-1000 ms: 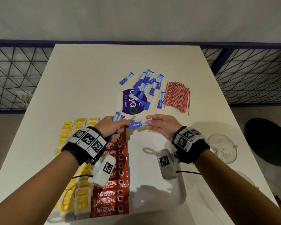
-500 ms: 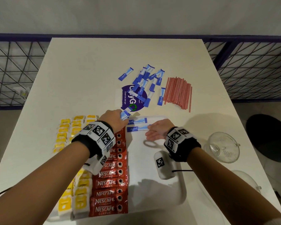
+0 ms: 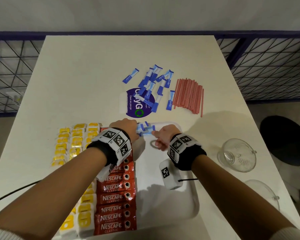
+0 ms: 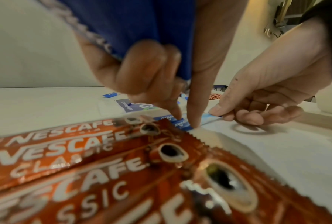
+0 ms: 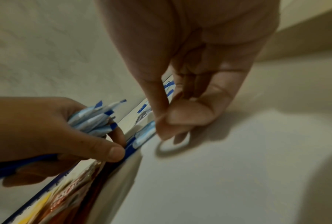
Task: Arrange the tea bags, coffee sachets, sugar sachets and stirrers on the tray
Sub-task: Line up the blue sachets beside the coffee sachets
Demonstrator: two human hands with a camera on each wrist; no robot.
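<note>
My left hand (image 3: 128, 129) grips a bundle of blue sugar sachets (image 5: 92, 121) at the far edge of the white tray (image 3: 171, 205). Its index finger presses down on a sachet lying on the tray (image 4: 180, 123). My right hand (image 3: 160, 138) pinches the other, pale end of that sachet (image 5: 144, 135) between thumb and forefinger. Yellow tea bags (image 3: 73, 144) fill the tray's left side. Beside them runs a column of red coffee sachets (image 3: 114, 200). More sugar sachets (image 3: 152, 84) and red stirrers (image 3: 189, 94) lie loose on the table beyond.
A purple round sticker (image 3: 137, 106) sits under the loose sachets. A glass bowl (image 3: 237, 156) and a second glass piece (image 3: 260, 193) stand right of the tray near the table edge. A black stool (image 3: 287, 139) is beyond that edge. Wire railings flank the table.
Both hands have dropped from above the tray to its far edge. The sachet that my right hand held in the air now lies on the tray next to another.
</note>
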